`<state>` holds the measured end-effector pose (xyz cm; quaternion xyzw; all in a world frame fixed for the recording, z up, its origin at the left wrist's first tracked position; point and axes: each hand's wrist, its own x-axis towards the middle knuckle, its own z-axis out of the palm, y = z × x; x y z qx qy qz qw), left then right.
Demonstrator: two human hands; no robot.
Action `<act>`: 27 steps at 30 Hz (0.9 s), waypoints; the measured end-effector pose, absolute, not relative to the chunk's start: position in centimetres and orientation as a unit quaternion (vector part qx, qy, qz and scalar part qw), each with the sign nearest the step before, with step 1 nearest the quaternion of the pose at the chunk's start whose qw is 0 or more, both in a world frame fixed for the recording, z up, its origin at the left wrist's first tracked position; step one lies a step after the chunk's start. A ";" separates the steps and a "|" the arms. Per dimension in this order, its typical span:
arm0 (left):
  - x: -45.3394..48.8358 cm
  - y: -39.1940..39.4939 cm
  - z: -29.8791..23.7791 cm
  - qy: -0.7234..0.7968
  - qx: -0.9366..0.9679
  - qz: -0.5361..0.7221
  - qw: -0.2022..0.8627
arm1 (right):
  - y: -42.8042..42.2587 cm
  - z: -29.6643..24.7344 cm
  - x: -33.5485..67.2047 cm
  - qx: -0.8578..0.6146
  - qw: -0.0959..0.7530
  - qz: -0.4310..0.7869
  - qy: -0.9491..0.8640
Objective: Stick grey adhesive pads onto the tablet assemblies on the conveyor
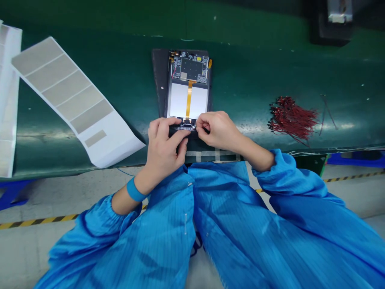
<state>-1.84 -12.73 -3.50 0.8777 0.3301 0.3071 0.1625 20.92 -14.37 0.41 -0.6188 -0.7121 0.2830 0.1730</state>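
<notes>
Blue sleeves (210, 224) lead up to both hands at the near edge of the worktop (270, 72). The left hand (164, 142) closes its grip over the near end of the tablet (188, 100), which lies opened up, likely to steady it. The right hand (218, 128) pinches the same end just beside it. Red wires (291, 118) and a label sheet (69, 96) lie well apart, off to either side.
</notes>
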 end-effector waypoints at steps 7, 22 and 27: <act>-1.0 -12.4 -3.7 0.297 0.905 0.288 0.101 | -14.3 0.5 20.7 -0.625 0.149 0.271 -0.717; -1.2 -12.3 -4.7 0.308 0.894 0.301 0.119 | -14.2 1.3 20.9 -0.597 0.117 0.298 -0.735; -1.2 -12.2 -4.9 0.304 0.889 0.306 0.157 | -14.8 1.2 21.6 -0.575 0.127 0.297 -0.752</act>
